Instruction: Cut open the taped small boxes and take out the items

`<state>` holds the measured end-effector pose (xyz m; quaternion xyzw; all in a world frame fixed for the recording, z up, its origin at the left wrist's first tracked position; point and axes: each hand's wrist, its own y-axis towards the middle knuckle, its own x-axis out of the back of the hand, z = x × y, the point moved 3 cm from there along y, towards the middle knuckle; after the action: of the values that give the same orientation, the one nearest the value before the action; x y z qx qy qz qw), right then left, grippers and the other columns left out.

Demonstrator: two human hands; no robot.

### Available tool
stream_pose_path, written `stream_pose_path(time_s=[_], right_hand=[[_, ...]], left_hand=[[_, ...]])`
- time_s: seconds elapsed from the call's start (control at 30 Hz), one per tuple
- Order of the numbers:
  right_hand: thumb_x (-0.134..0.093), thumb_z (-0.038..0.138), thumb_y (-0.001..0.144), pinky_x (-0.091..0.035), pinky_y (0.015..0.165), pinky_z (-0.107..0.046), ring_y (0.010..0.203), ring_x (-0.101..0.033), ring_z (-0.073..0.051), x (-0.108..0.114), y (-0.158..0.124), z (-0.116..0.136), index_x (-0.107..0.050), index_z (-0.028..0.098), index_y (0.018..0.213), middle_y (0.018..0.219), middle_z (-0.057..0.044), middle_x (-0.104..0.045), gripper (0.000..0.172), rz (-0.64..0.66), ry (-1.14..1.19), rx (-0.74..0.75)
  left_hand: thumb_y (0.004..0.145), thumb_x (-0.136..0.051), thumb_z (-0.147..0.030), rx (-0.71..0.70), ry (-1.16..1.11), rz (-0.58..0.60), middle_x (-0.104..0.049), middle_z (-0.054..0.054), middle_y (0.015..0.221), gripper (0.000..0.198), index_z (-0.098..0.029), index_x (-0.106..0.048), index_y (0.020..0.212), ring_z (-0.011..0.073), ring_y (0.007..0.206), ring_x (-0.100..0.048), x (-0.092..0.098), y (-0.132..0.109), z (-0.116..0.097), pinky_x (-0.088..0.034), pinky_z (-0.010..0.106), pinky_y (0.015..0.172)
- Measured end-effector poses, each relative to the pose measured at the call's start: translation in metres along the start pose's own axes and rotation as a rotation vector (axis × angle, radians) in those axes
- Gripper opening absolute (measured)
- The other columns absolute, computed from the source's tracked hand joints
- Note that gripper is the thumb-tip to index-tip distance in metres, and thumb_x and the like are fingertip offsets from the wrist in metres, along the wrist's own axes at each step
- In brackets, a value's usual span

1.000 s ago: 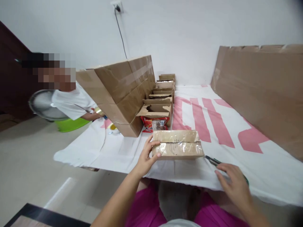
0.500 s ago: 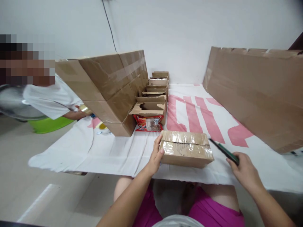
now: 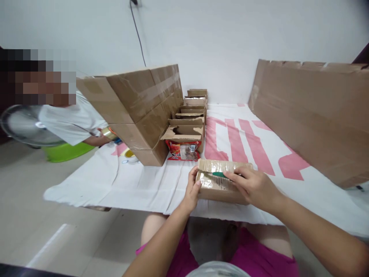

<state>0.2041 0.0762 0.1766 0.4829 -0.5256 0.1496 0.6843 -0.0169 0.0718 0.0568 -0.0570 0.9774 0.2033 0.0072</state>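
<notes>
right hand (image 3: 253, 187) presses green cutter (image 3: 218, 174) onto taped box (image 3: 215, 185); left hand (image 3: 192, 191) steadies.

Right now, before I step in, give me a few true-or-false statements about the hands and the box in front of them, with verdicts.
1. The left hand grips the left end of the small taped box. True.
2. The right hand is empty. False: it holds a green-handled cutter against the box's top.
3. A red snack packet lies on the white cloth beyond the box. True.
4. The cardboard sheet lies flat on the cloth. False: it stands on edge at the right.
</notes>
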Motion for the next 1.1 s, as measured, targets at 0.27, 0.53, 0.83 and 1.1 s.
stream_pose_path(time_s=[0.27,0.53,0.83,1.1], right_hand=[[-0.041,-0.001,0.079,-0.047,0.061,-0.026,0.076,-0.059,-0.017,0.011,-0.027,-0.015,-0.059,0.024,0.124,0.096,-0.007,-0.064,0.054,0.105,-0.163,-0.041],[-0.037,0.000,0.081,-0.043,0.061,-0.026,0.074,-0.058,-0.017,0.029,-0.055,-0.024,-0.059,0.027,0.126,0.099,-0.005,-0.065,0.057,0.154,-0.163,-0.127],[-0.035,0.005,0.086,-0.043,0.057,-0.025,0.069,-0.057,-0.015,0.044,-0.065,-0.026,-0.059,0.029,0.125,0.092,-0.004,-0.064,0.051,0.157,-0.072,-0.187],[-0.037,0.008,0.090,-0.042,0.057,-0.026,0.069,-0.058,-0.016,0.054,-0.077,-0.029,-0.056,0.029,0.130,0.092,-0.006,-0.063,0.049,0.236,-0.053,-0.224]], left_hand=[[0.091,-0.043,-0.052,0.017,0.069,0.048,-0.038,0.009,0.148,0.055,-0.025,-0.040,0.139,0.0288,0.139,-0.031,0.006,0.000,0.006,-0.020,0.047,0.117],[0.092,-0.041,-0.050,-0.002,0.099,0.089,-0.040,0.010,0.147,0.052,-0.024,-0.043,0.138,0.0287,0.138,-0.032,0.000,0.002,0.009,-0.021,0.049,0.116],[0.092,-0.041,-0.051,-0.003,0.183,0.140,-0.044,0.010,0.143,0.052,-0.023,-0.044,0.136,0.0290,0.134,-0.039,-0.003,0.006,0.010,-0.024,0.049,0.114],[0.094,-0.035,-0.050,-0.034,0.290,0.208,-0.044,0.011,0.141,0.050,-0.023,-0.042,0.136,0.0287,0.134,-0.037,-0.008,0.010,0.005,-0.023,0.049,0.114]])
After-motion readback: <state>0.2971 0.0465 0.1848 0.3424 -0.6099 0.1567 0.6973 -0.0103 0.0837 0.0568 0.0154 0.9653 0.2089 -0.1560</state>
